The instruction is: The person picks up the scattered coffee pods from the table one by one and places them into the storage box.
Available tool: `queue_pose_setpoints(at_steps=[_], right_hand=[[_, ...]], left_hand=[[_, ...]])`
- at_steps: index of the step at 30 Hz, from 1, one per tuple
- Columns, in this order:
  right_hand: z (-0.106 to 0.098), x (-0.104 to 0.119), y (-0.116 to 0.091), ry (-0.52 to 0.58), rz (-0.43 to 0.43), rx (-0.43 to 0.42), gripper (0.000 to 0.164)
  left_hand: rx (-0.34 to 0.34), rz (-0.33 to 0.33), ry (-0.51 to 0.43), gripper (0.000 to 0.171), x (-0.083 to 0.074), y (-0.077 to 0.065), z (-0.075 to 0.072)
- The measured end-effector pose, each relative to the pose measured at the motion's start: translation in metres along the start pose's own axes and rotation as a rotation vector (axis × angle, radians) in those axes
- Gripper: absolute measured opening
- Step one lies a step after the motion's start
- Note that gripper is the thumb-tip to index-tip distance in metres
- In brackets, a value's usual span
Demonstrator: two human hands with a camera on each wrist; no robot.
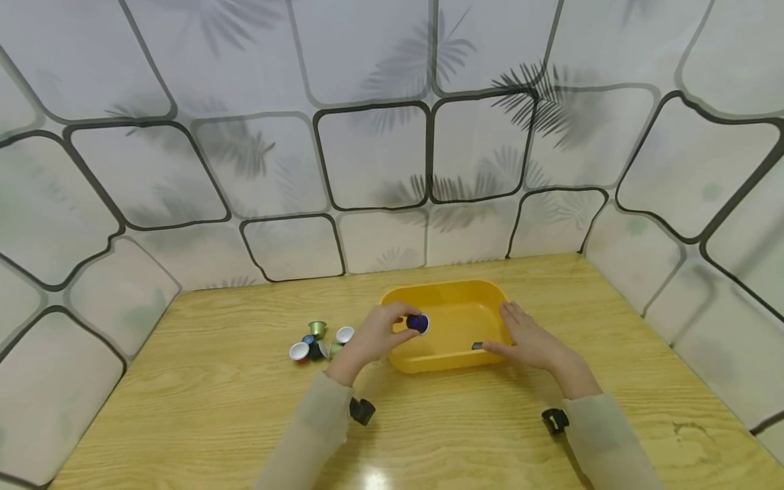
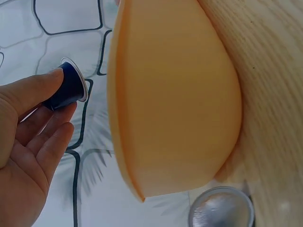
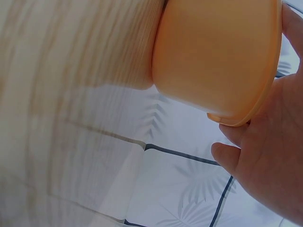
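Observation:
My left hand (image 1: 378, 333) pinches a dark blue coffee capsule (image 1: 418, 322) between thumb and fingers, over the left part of a yellow plastic tray (image 1: 422, 363). The left wrist view shows the capsule (image 2: 68, 87) tilted, its silver rim turned towards the tray's wall (image 2: 175, 104). At the tray's right end, my right hand (image 1: 533, 340) rests on the rim, thumb over the near side and fingers along the right side. Just by that thumb tip, a small dark thing (image 1: 478, 346) shows inside the tray. In the right wrist view, the rim hides part of the fingers.
Left of the tray, several capsules lie in a loose group on the wooden table (image 1: 214, 395), among them a green one (image 1: 317, 329) and white-topped ones (image 1: 299, 351). A patterned cloth (image 1: 380, 156) hangs behind and at both sides.

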State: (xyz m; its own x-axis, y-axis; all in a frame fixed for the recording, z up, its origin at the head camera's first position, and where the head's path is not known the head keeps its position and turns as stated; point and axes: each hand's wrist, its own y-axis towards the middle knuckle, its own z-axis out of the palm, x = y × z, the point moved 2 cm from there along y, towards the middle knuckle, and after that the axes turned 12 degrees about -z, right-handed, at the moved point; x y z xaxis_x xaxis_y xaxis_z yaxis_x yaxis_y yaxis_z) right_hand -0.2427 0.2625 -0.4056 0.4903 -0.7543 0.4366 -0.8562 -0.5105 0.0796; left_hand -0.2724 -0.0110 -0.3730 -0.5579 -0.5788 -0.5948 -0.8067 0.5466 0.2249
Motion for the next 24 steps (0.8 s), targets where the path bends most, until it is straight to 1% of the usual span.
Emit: queue_pose_setpoints(at_steps=[4, 8, 14, 18, 21, 24], right_hand=[[0.000, -0.001, 0.000, -0.006, 0.003, 0.003, 0.096], [-0.001, 0.000, 0.000, -0.004, 0.004, 0.002, 0.095], [-0.001, 0.000, -0.001, 0.004, 0.008, 0.004, 0.095], [0.000, -0.002, -0.001, -0.005, 0.010, 0.001, 0.096], [0.000, -0.004, 0.000, -0.013, 0.011, -0.002, 0.097], [0.001, -0.004, 0.001, -0.018, 0.009, -0.002, 0.097]], left_hand=[[0.004, 0.012, 0.039, 0.028, -0.005, 0.003, -0.005], [0.001, 0.048, 0.091, 0.027, -0.011, 0.007, -0.010], [0.017, 0.074, 0.174, 0.027, -0.018, 0.015, -0.015], [0.023, 0.115, 0.223, 0.027, -0.025, 0.021, -0.017], [0.036, 0.143, 0.263, 0.026, -0.032, 0.026, -0.018], [0.061, 0.149, 0.305, 0.025, -0.037, 0.030, -0.018]])
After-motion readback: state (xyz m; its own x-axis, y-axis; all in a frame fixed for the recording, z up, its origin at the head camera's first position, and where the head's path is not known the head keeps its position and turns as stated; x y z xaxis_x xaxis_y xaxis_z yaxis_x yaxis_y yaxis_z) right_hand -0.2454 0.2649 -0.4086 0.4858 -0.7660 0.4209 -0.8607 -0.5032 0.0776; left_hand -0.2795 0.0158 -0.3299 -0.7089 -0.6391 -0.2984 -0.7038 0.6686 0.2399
